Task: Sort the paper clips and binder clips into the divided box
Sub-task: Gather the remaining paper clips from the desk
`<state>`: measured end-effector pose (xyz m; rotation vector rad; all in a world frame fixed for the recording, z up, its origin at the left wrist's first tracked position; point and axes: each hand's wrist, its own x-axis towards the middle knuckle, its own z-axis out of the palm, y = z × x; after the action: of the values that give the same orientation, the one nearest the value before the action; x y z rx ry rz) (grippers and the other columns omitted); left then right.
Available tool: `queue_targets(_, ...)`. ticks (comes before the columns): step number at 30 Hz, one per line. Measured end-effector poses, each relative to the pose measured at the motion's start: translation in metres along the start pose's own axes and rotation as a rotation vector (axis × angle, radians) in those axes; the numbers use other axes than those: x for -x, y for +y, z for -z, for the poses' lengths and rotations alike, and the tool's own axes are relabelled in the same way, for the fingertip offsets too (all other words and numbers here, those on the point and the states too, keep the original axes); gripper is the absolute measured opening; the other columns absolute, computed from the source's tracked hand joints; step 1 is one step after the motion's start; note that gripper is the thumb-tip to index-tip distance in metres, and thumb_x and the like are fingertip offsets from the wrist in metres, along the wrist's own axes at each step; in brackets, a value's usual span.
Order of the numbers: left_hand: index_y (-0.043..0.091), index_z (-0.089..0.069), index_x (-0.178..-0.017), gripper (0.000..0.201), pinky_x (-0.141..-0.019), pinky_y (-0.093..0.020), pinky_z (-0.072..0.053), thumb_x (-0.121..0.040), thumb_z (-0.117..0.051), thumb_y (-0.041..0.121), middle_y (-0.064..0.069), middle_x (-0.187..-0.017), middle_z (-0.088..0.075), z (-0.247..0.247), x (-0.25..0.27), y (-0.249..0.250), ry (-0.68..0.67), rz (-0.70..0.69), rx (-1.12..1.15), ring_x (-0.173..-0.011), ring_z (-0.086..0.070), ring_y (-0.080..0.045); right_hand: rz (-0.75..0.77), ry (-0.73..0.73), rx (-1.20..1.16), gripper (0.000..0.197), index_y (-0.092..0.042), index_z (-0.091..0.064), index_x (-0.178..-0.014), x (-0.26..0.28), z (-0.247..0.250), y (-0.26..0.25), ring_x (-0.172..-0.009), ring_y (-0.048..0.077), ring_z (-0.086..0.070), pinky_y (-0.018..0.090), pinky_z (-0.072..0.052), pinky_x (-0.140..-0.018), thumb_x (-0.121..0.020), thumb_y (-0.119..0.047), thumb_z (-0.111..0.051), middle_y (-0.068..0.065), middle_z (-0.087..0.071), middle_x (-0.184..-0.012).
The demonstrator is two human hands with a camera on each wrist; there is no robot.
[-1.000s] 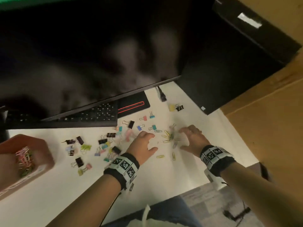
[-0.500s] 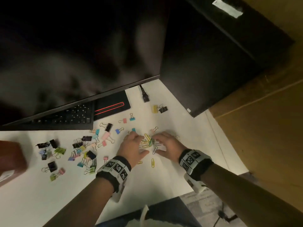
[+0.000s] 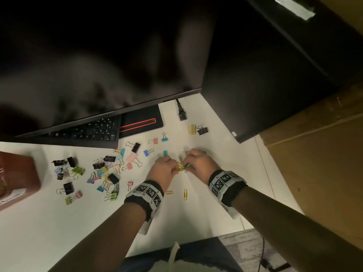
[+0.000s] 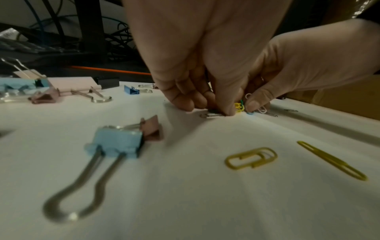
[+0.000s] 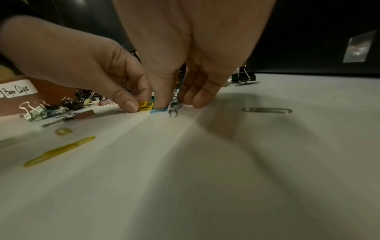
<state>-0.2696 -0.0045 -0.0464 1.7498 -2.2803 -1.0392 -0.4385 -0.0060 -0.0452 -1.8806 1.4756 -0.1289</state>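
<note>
Both hands [image 3: 167,169] closed in, apparently pinching gathered paper clips [image 3: 182,167]

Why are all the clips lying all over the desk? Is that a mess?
Yes. Binder clips lie scattered loose across the white desk instead of in the brown box, and two yellow paper clips sit stray beside the bunch both hands pinch.

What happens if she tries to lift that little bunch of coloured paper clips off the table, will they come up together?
Probably not all. The bunch of paper clips looks loose, thin wire pinched between the left hand and right hand, so some may slip out. They lie flat on the smooth white table, so they likely slide rather than lift. They look very light.
</note>
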Motion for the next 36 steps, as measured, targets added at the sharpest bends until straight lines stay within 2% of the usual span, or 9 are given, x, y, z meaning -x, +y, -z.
queue_targets(4, 0.010, -0.064, -0.095, 0.012, -0.084, -0.025, -0.042, -0.085, -0.059, 0.014, -0.007, -0.098, -0.059, 0.002, -0.006, -0.002, -0.045, 0.039, -0.014, -0.097, -0.052, -0.021, -0.018, 0.000, 0.016, 0.016, -0.009, -0.070, -0.098, 0.000, 0.005, 0.005, -0.100, 0.026, -0.058, 0.037, -0.048, -0.089, -0.086, -0.011, -0.060, 0.009, -0.064, -0.103)
queue_targets(10, 0.010, -0.061, -0.103, 0.016, -0.090, -0.029, -0.042, -0.089, -0.054, 0.015, -0.009, -0.106, -0.057, 0.003, -0.011, 0.001, -0.132, 0.073, -0.050, -0.104, -0.050, -0.023, -0.071, -0.007, -0.060, 0.021, -0.005, -0.067, -0.105, -0.001, 0.013, 0.002, -0.099, 0.026, -0.059, 0.031, -0.046, -0.090, -0.087, -0.006, -0.056, 0.014, -0.066, -0.105)
queue_targets(13, 0.011, -0.060, -0.105, 0.018, -0.096, -0.030, -0.040, -0.091, -0.052, 0.017, -0.006, -0.109, -0.052, 0.002, -0.010, -0.002, -0.133, 0.045, -0.103, -0.107, -0.045, -0.021, -0.098, 0.047, -0.116, 0.027, -0.008, -0.064, -0.112, 0.006, 0.022, 0.005, -0.094, 0.021, -0.059, 0.023, -0.045, -0.087, -0.087, -0.003, -0.055, 0.010, -0.065, -0.102)
queue_targets(16, 0.011, -0.059, -0.101, 0.014, -0.093, -0.033, -0.042, -0.090, -0.052, 0.016, -0.006, -0.106, -0.054, 0.002, -0.007, -0.006, -0.115, 0.004, -0.125, -0.104, -0.046, -0.021, -0.083, 0.093, -0.134, 0.022, -0.007, -0.067, -0.104, 0.014, 0.035, 0.016, -0.082, 0.014, -0.056, 0.027, -0.049, -0.086, -0.084, -0.001, -0.059, 0.009, -0.063, -0.097)
queue_targets(20, 0.011, -0.058, -0.099, 0.012, -0.086, -0.031, -0.044, -0.089, -0.053, 0.015, -0.007, -0.102, -0.058, 0.006, -0.004, -0.006, -0.121, -0.012, -0.098, -0.099, -0.049, -0.021, -0.120, 0.011, -0.123, 0.022, -0.007, -0.066, -0.103, 0.026, 0.043, 0.031, -0.069, 0.002, -0.047, 0.014, -0.041, -0.078, -0.082, -0.002, -0.065, 0.007, -0.055, -0.103)
queue_targets(26, 0.015, -0.051, -0.109, 0.021, -0.078, -0.024, -0.043, -0.089, -0.053, 0.012, -0.002, -0.094, -0.056, 0.012, -0.001, -0.008, -0.116, -0.001, -0.056, -0.084, -0.049, -0.014, -0.216, -0.039, -0.082, 0.028, -0.013, -0.062, -0.108, 0.039, 0.032, 0.044, -0.097, 0.017, -0.056, 0.027, -0.047, -0.093, -0.082, -0.004, -0.064, 0.001, -0.048, -0.114)
queue_targets(31, 0.016, -0.052, -0.114, 0.024, -0.086, -0.025, -0.046, -0.090, -0.053, 0.014, -0.003, -0.099, -0.059, 0.014, 0.007, -0.013, -0.103, 0.025, -0.018, -0.087, -0.052, -0.014, -0.273, 0.021, -0.130, 0.020, -0.010, -0.065, -0.105, 0.035, 0.031, 0.043, -0.091, 0.018, -0.061, 0.026, -0.050, -0.088, -0.085, -0.008, -0.061, 0.006, -0.065, -0.101)
queue_targets(34, 0.012, -0.059, -0.112, 0.023, -0.094, -0.030, -0.048, -0.089, -0.055, 0.012, -0.005, -0.105, -0.061, 0.018, 0.012, -0.016, -0.061, 0.031, 0.072, -0.098, -0.058, -0.019, -0.277, -0.009, -0.084, 0.015, -0.012, -0.066, -0.100, 0.031, 0.031, 0.043, -0.091, 0.019, -0.063, 0.026, -0.050, -0.085, -0.086, -0.011, -0.059, 0.005, -0.068, -0.098)
queue_targets(36, 0.011, -0.061, -0.109, 0.022, -0.093, -0.030, -0.049, -0.087, -0.057, 0.010, -0.006, -0.104, -0.063, 0.020, 0.014, -0.018, -0.025, 0.027, 0.135, -0.096, -0.060, -0.019, -0.251, -0.040, -0.025, 0.013, -0.013, -0.067, -0.097, 0.029, 0.032, 0.042, -0.093, 0.020, -0.061, 0.030, -0.049, -0.087, -0.087, -0.013, -0.059, 0.005, -0.068, -0.098)
